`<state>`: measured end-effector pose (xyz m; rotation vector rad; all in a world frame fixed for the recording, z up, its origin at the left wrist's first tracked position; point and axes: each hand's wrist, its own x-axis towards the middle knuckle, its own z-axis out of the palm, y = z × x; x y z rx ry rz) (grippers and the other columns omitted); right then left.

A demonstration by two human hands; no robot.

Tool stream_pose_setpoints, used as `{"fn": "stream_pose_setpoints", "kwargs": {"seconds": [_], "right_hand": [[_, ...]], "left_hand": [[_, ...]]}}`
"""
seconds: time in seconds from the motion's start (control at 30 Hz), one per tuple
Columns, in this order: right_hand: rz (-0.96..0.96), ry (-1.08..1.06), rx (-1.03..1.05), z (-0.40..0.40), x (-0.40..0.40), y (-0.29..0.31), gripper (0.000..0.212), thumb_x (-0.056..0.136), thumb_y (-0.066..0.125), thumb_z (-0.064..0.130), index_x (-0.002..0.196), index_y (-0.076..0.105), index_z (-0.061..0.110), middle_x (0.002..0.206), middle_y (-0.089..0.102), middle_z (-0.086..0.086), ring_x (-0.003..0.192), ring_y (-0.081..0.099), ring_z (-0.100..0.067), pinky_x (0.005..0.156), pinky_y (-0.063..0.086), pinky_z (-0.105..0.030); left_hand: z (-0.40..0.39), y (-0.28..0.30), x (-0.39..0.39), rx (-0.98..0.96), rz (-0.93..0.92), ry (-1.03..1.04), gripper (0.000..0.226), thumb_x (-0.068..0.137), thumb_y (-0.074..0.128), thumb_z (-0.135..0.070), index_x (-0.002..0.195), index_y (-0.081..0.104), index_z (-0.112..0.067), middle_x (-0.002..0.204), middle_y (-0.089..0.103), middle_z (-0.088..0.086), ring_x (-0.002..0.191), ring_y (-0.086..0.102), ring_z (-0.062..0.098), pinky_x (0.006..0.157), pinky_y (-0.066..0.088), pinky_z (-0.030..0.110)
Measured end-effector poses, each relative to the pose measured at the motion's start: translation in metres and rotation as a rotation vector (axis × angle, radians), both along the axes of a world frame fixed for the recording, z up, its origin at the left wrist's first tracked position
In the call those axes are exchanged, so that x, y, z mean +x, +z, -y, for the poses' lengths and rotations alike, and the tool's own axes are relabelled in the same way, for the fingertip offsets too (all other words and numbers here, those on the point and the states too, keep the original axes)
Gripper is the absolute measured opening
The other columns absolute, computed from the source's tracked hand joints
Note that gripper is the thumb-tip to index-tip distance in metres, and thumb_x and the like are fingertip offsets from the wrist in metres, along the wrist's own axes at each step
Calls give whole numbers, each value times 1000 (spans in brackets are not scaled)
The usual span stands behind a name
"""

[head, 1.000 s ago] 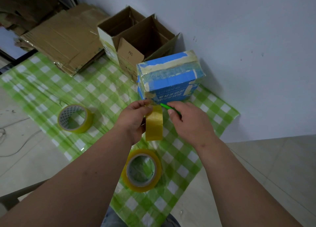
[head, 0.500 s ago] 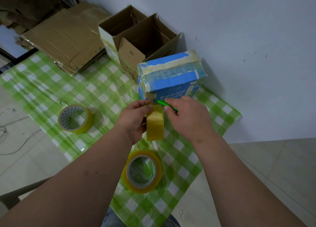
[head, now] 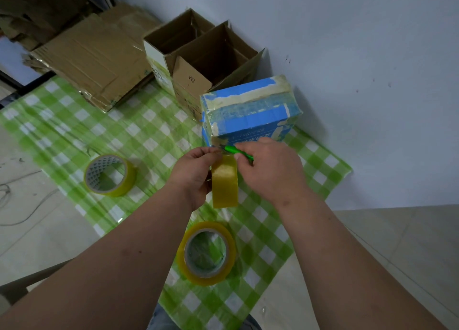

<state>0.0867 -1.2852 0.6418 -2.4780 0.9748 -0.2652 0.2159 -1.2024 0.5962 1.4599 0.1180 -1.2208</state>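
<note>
Nearest the person, a roll of yellowish clear packing tape (head: 208, 280) lies flat on the green-and-white checked plastic cloth (head: 154, 131). Just beyond it the two hands meet above the cloth. The left hand (head: 196, 175) grips a second roll of yellow packing tape (head: 224, 183), held upright on its edge, with thumb and fingertips pinched at the roll's top. The right hand (head: 270, 168) is curled round a small green-handled cutter (head: 238, 151), whose tip points left toward the left thumb. The tip seems to meet a strip of tape there, though it is too small to tell for certain. Directly behind the hands stands a blue cardboard box (head: 250, 113), its top wrapped in pale tape, close to the white wall (head: 347, 56). Well off to the left, a third yellow tape roll (head: 124, 183) rests on the cloth. Farther back, two open brown cardboard boxes (head: 193, 81) stand side by side, with flattened brown cardboard sheets (head: 92, 58) to their left.
</note>
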Motion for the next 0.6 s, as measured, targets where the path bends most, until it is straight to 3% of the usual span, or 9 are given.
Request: {"fn": "stream_pose_setpoints", "kwargs": {"seconds": [0.17, 0.33, 0.47, 0.6], "right_hand": [[-18, 4, 2, 0, 0, -1, 26, 93, 55, 35, 106, 73, 21, 88, 66, -2, 81, 61, -23, 69, 52, -38], [-10, 1, -5, -2, 5, -2, 27, 94, 56, 35, 112, 71, 23, 90, 64, -2, 81, 60, -22, 68, 52, -37], [-53, 13, -9, 1, 8, -2, 27, 94, 53, 37, 110, 71, 23, 91, 62, -1, 82, 60, -21, 70, 52, -37], [-66, 6, -12, 5, 7, -3, 26, 94, 53, 37, 108, 71, 24, 88, 59, 0, 80, 58, -20, 68, 50, -35]], "left_hand": [[0, -1, 1, -2, 17, -14, 12, 90, 66, -6, 82, 67, -15, 75, 70, 2, 67, 63, 21, 64, 52, 35], [2, 0, 1, 5, 5, -3, 11, 90, 65, -5, 84, 66, -14, 81, 69, 6, 74, 64, 24, 79, 53, 45], [3, 0, 1, 9, 13, 7, 11, 88, 69, -8, 80, 65, -15, 74, 69, 3, 68, 64, 21, 72, 54, 40], [2, 0, 4, 22, 36, 0, 13, 87, 71, -11, 77, 63, -15, 77, 67, 6, 73, 61, 24, 75, 51, 42]]}}
